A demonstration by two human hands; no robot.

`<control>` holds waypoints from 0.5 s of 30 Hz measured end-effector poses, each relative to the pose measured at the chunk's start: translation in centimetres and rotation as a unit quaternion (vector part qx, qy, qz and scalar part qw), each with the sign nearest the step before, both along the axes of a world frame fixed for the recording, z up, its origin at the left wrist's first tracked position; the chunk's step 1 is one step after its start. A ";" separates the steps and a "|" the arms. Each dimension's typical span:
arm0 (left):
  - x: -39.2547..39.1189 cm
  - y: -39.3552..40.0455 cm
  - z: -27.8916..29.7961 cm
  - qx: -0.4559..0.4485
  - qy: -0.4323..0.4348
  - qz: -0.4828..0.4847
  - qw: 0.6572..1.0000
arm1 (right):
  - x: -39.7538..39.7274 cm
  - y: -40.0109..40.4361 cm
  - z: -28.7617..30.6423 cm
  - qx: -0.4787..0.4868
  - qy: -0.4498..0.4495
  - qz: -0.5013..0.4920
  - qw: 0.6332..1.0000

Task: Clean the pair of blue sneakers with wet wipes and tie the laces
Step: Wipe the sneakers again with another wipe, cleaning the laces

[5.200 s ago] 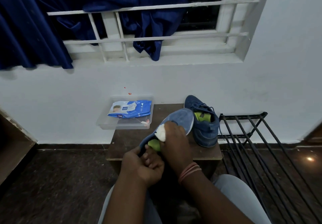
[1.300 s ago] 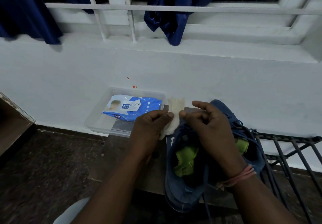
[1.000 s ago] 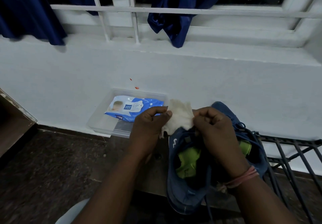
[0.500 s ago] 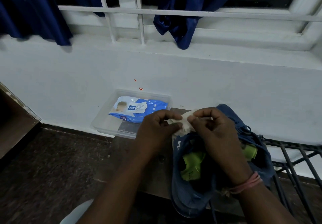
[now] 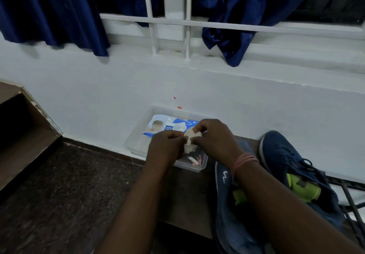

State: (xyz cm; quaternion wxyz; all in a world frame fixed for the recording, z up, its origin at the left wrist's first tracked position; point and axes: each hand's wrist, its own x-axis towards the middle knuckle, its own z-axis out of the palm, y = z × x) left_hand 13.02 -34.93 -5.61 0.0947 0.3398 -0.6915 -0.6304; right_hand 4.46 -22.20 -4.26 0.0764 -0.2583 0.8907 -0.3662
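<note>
Both hands hold a crumpled white wet wipe above the clear plastic tray. My left hand pinches its left side and my right hand pinches the right. A blue-and-white pack of wet wipes lies in the tray, partly hidden by my hands. Two blue sneakers with green insoles stand on the low brown stool: one under my right forearm, the other to its right, laces loose.
The white wall and a barred window with dark blue curtains rise behind the stool. A black metal rack stands at the right. A brown wooden piece sits at the left on the dark floor. Small pink scraps lie in the tray.
Both hands have moved left with the wipe, from over the near sneaker to above the tray. The wipe is bunched smaller. The view has shifted left.
</note>
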 end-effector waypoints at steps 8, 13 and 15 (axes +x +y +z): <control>-1.1 -5.4 -2.7 -0.250 -0.034 0.062 0.966 | -1.1 -4.6 -2.4 0.218 0.027 0.170 0.961; -3.5 -5.7 -4.7 -0.326 -0.073 -0.008 0.943 | -3.6 -4.4 -2.1 0.243 0.108 0.056 0.962; -4.4 -5.7 -5.5 -0.384 -0.101 -0.011 0.918 | -5.1 -4.6 -2.2 0.161 0.069 -0.024 0.984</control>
